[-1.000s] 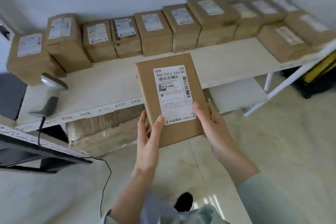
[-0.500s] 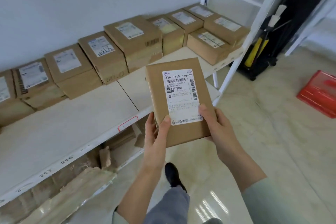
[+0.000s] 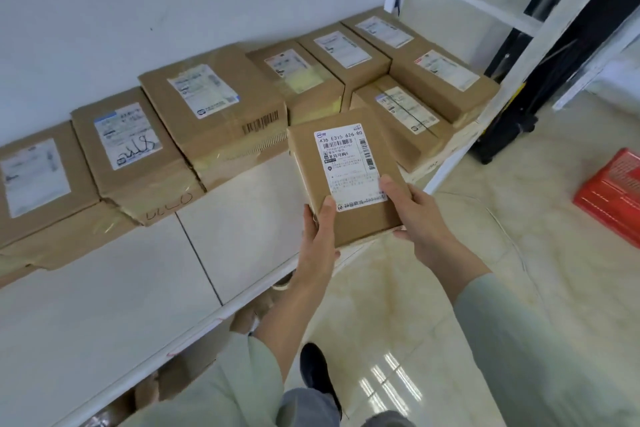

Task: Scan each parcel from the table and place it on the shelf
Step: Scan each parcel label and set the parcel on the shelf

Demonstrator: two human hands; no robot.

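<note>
Both hands hold one parcel (image 3: 348,177) label-up over the front edge of the shelf (image 3: 114,291). The left hand (image 3: 320,239) grips the parcel's near left corner, thumb laid on top beside the label (image 3: 349,166) and the other fingers curled under the box. The right hand (image 3: 420,215) grips the near right corner the same way, thumb on the label's lower right edge, fingers hidden beneath. The parcel is a flat brown carton tilted a little, its far end over the shelf board, its near end past the shelf's lip and above the floor (image 3: 433,305); whether its underside touches the board cannot be told. Its label reads "436 E315 626-80" above barcodes. Along the back of the shelf, against the wall (image 3: 173,3), stands a row of other cartons (image 3: 211,107), each with a label on top. The far end of the held parcel lies just in front of that row, close to the carton (image 3: 401,121) at the shelf's right front. The white upright (image 3: 540,35) of the shelf frame rises at the shelf's right end. Right of the shelf, on the floor, sits a red crate (image 3: 613,194). Under the shelf more cardboard shows. Pale green sleeves (image 3: 519,350) cover both forearms, and a dark shoe (image 3: 317,371) shows on the floor beside the shelf.
</note>
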